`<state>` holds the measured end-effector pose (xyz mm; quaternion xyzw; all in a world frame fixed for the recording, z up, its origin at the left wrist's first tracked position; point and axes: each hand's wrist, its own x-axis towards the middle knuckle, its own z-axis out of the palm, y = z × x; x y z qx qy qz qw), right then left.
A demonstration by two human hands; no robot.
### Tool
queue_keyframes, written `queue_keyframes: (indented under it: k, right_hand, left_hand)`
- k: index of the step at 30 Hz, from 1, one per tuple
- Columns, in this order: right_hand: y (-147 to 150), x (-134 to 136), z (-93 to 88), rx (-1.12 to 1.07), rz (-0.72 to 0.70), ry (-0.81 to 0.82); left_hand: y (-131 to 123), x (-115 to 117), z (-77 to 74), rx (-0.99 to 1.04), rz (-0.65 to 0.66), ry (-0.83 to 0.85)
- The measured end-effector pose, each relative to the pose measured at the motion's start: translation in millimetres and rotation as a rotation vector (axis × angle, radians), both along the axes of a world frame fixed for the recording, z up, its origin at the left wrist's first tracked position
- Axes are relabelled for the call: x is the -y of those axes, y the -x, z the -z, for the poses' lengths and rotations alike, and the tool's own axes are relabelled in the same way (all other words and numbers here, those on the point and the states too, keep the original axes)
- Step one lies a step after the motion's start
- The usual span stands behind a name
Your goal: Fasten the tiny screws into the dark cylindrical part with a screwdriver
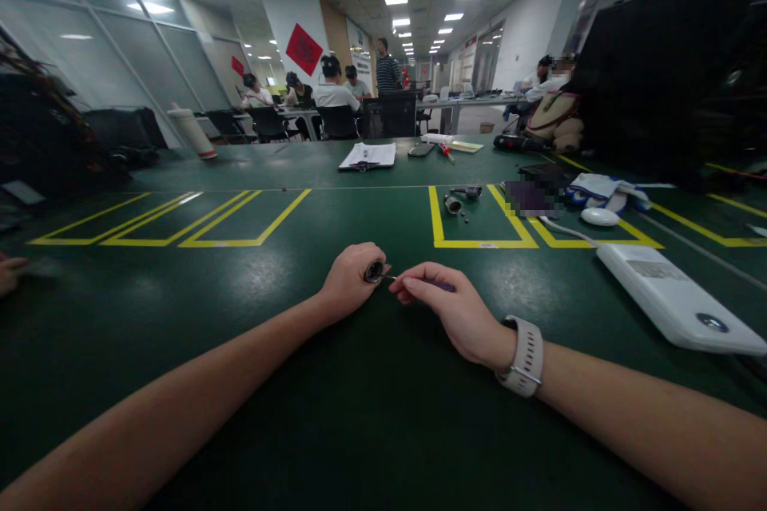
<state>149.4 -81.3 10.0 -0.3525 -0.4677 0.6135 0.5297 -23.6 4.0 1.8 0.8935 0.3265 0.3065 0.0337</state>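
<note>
My left hand (347,281) is closed around a small round metal connector-like part (374,271), its dark open end facing me. In my right hand (459,311) is a slim screwdriver (442,285) with a purple handle, pinched between thumb and fingers. Its thin shaft points left at the metal part; whether the tip touches it I cannot tell. Both hands are just above the green table (371,415). Beyond them, inside a yellow taped frame (479,244), lie a similar metal part (452,204), a dark cylindrical part (473,192) and tiny loose pieces.
On the right are a white power bank-like device (677,295) with a cable, a white rounded object (599,217) and gloves (608,190). Farther back lie a clipboard (367,156) and a phone (421,149). Another person's hand (9,273) shows at the left edge.
</note>
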Motion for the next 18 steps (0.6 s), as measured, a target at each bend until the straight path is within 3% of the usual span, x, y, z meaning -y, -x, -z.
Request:
queue_keyframes:
  k: [9,18]
  right_hand:
    - [-6.1,-8.7,-3.5,-0.197,-0.091,0.163]
    - [-4.4,-4.3,-4.8,-0.172,-0.038,0.115]
  left_hand:
    - [2.0,-4.4,3.0,0.167,0.111,0.148]
    - [0.3,-0.4,1.0,0.047,0.063,0.082]
